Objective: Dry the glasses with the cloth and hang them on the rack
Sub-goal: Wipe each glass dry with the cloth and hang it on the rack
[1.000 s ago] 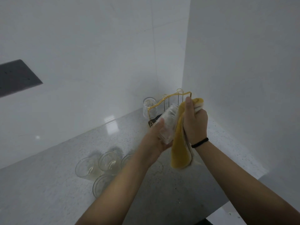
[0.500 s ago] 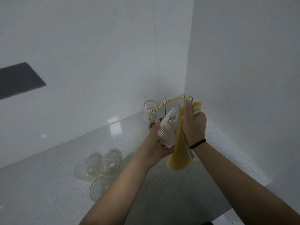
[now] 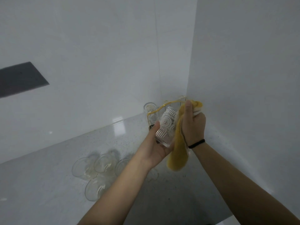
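Both hands work together above the far right corner of the worktop: the left hand cradles an embossed glass from below, palm up, thumb lying along the glass's left side and the base sitting in the curled palm, while the right hand closes in a firm grip round a yellow cloth, thumb pointing up along the cloth where it meets the glass. The left forearm rises from the lower middle of the view, the right forearm from the lower right, a black band round the right wrist. The glass is tilted, its top leaning away towards the corner, and the cloth is pressed against its right side; a bunch of cloth sticks out above the right fist and a long tail hangs below it, clear of the worktop. Just behind the hands stands the gold wire rack, close to where the two white walls meet, with one glass already on it, bottom up. Nearer the front, to the left of the left forearm, four more glasses stand clustered on the speckled worktop, touching or nearly so. A dark rectangular panel shows on the left wall.
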A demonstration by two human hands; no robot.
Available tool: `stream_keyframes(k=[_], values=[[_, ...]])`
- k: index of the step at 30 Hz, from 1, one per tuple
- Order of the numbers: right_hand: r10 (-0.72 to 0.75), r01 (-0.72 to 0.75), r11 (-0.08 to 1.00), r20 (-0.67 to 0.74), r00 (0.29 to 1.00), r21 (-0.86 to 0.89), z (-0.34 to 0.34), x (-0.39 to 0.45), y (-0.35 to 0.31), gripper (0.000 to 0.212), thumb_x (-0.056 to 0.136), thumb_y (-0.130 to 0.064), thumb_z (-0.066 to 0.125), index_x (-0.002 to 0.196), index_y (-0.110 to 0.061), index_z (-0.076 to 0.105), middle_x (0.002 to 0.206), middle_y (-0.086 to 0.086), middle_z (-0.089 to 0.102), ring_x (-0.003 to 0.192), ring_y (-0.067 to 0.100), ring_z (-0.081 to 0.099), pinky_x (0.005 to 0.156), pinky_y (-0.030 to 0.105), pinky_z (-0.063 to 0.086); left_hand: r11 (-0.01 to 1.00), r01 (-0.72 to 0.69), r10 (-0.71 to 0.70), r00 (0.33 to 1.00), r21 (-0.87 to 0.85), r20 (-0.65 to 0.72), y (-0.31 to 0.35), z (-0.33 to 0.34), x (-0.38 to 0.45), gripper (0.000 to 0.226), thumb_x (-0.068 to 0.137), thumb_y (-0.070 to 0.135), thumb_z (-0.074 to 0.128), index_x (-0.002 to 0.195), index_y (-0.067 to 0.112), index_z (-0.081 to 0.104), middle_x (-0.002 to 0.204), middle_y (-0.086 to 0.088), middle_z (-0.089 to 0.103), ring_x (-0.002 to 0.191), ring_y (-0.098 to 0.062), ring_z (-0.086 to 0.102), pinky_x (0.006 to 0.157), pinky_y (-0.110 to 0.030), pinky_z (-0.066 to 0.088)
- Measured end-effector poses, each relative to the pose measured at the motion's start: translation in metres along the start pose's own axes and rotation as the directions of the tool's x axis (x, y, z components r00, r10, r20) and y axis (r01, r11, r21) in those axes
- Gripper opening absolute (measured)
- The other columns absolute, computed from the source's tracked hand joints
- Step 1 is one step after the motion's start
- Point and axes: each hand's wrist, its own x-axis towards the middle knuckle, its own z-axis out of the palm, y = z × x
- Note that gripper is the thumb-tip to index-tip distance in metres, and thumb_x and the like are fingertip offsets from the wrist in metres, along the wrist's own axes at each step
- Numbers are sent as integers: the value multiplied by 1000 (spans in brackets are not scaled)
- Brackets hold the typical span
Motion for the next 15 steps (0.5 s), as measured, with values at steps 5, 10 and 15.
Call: stream_keyframes(k=[5,10,15], values=[[364,-340,923,-125,923,179,-1,9,10,57,93,-52,37,52,-13,44,39,-3,43,35,11,41,39,18,36,1000,19,-20,999,-23,-35,0,-2,3,67,78,41,68,136,12,52,129,-18,61,103,-31,66,86,-37,56],[705,-703,609,155,692,367,-9,29,12,55,89,-58,40,68,-10,58,59,8,59,57,24,58,61,33,54,999,-39,39,999,10,-19,12,-1,8,63,80,38,64,135,10,51,129,-17,61,98,-30,64,69,-33,60],[698,-719,631,192,690,292,-15,46,4,39,91,-49,45,79,-14,57,69,6,57,61,20,56,77,39,52,916,-185,239,964,356,-113,46,3,25,44,83,33,63,122,13,53,105,-13,69,77,-25,67,57,-25,59]])
